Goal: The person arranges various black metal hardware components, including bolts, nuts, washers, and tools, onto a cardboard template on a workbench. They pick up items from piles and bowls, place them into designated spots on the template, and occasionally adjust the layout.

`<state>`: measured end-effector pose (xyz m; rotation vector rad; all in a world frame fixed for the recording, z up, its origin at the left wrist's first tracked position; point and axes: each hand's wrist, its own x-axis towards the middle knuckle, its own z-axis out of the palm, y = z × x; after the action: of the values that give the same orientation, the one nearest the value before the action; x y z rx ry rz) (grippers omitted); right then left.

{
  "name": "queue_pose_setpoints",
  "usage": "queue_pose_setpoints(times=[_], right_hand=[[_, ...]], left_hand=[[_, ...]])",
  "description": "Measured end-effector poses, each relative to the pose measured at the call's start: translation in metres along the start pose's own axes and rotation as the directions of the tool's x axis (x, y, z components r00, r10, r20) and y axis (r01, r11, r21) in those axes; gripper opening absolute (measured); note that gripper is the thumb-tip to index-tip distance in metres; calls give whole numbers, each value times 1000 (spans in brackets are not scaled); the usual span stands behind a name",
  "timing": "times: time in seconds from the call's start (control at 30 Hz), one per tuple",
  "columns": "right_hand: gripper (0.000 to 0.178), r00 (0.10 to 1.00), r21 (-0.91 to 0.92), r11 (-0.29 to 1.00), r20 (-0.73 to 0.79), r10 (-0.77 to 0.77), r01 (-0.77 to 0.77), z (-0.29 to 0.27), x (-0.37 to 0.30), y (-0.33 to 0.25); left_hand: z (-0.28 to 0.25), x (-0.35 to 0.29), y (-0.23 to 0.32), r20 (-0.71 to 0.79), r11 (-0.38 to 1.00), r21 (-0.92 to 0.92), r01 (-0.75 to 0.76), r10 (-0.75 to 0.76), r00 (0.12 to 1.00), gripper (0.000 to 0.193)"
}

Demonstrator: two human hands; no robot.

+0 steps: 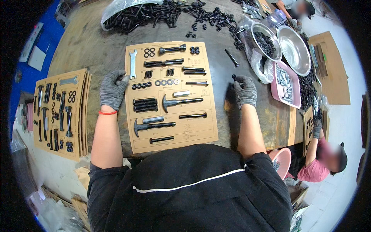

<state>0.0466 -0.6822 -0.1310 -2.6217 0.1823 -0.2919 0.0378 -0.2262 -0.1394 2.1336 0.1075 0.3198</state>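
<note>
A brown cardboard panel lies before me with rows of black bolts, nuts, washers and hammer-like pieces on it. At its upper left is a silver open-end wrench. My left hand, in a grey glove, is closed beside the panel's left edge, near the wrench; what its fingers hold, if anything, is hidden. To the right of the panel, my gloved right hand is over the table, its fingers closed at a small black nut. A loose black bolt lies farther off.
Heaped black bolts cover the far table. At right stand a metal bowl of black nuts, another metal bowl and a pink tray of silver bolts. Filled panels are stacked at left. A co-worker is at right.
</note>
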Motion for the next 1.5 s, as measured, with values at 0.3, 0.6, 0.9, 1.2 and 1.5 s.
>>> queue_pose_setpoints(times=[0.3, 0.6, 0.9, 1.2, 1.5], right_hand=[[28, 958, -18, 971, 162, 237, -237, -7, 1, 31], [31, 984, 135, 987, 163, 70, -93, 2, 12, 68], [25, 939, -64, 976, 265, 219, -209, -19, 30, 43], [22, 992, -220, 975, 116, 45, -18, -1, 45, 57], [24, 942, -64, 969, 257, -216, 240, -5, 36, 52]], left_hand=[[5, 7, -32, -83, 1000, -2, -21, 20, 996, 19], [8, 7, -20, -46, 1000, -3, 26, -26, 999, 20], [6, 6, -18, -33, 1000, 9, 29, -29, 999, 20], [5, 6, -36, 15, 987, -136, 81, -80, 997, 20], [8, 7, -33, -20, 988, -136, 74, -78, 997, 19]])
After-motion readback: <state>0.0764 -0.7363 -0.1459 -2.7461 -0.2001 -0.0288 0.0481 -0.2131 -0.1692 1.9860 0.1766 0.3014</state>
